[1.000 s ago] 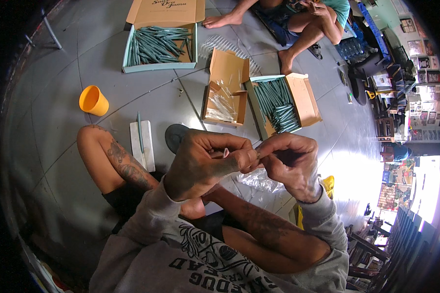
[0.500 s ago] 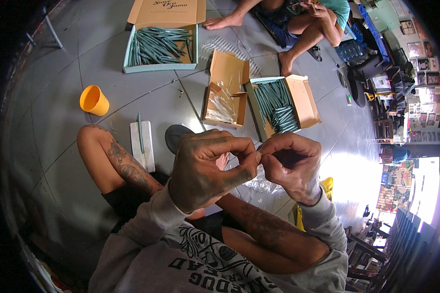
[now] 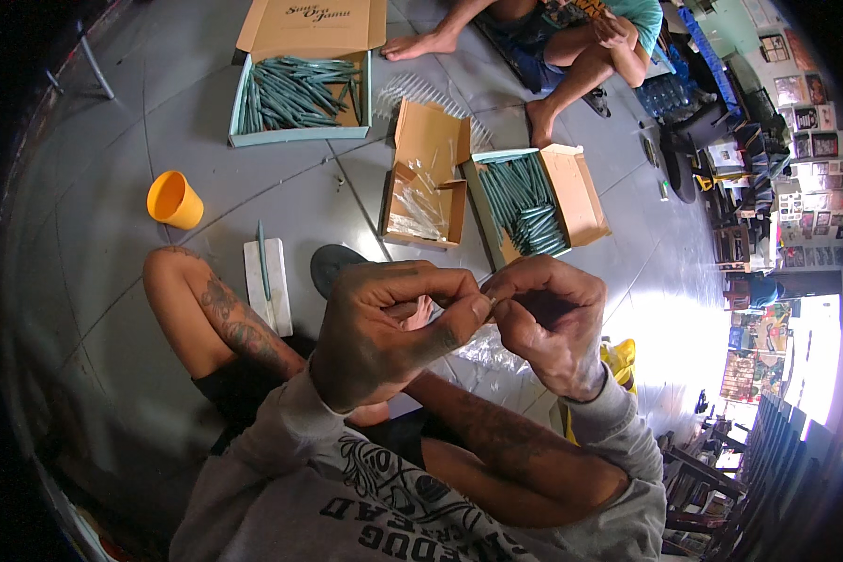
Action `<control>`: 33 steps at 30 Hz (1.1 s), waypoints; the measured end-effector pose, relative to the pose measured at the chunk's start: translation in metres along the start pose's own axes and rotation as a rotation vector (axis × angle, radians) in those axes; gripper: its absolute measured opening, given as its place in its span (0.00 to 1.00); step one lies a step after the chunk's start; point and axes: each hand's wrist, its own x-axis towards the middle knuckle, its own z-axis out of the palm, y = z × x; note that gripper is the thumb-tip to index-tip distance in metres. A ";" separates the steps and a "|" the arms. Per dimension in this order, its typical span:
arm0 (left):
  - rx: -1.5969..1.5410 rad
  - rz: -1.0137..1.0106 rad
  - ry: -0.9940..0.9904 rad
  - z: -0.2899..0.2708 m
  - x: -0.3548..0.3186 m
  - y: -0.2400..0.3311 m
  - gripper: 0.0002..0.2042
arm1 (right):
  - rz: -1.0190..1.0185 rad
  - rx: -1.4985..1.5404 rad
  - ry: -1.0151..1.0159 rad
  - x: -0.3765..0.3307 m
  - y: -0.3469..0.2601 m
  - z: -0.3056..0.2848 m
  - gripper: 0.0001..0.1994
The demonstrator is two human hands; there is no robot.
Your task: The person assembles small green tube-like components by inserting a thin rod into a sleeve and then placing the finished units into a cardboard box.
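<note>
— What sort of place is this?

— An informal packing workroom, run from the tiled floor [image 3: 112,169] of a home or small shop.

— What shows that?

— People sit on the floor, not at benches. Beyond the left hand [image 3: 384,328] lies an open cardboard box [image 3: 295,89] filled with slim green sticks. Ahead of the right hand [image 3: 543,318] a second box [image 3: 534,201] holds more of them, and a smaller box [image 3: 424,178] between the two holds clear plastic sleeves.

— Anything else?

— Another person [image 3: 571,47] sits cross-legged past the boxes. Far to the right of the right hand, pictures [image 3: 801,112] cover a wall, near a bright doorway [image 3: 820,356].
</note>
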 end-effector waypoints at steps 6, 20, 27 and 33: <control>-0.052 -0.104 -0.022 -0.004 0.002 0.001 0.14 | 0.038 0.119 -0.056 0.000 0.003 0.001 0.07; 0.430 0.294 0.041 -0.001 0.005 0.008 0.04 | -0.092 -0.216 0.022 0.003 -0.004 -0.001 0.05; 0.592 0.477 -0.050 -0.005 0.006 0.010 0.05 | -0.221 -0.291 -0.004 0.006 -0.001 -0.003 0.03; 0.285 0.205 -0.007 -0.004 0.004 0.008 0.07 | -0.124 -0.135 0.017 0.003 -0.002 -0.001 0.05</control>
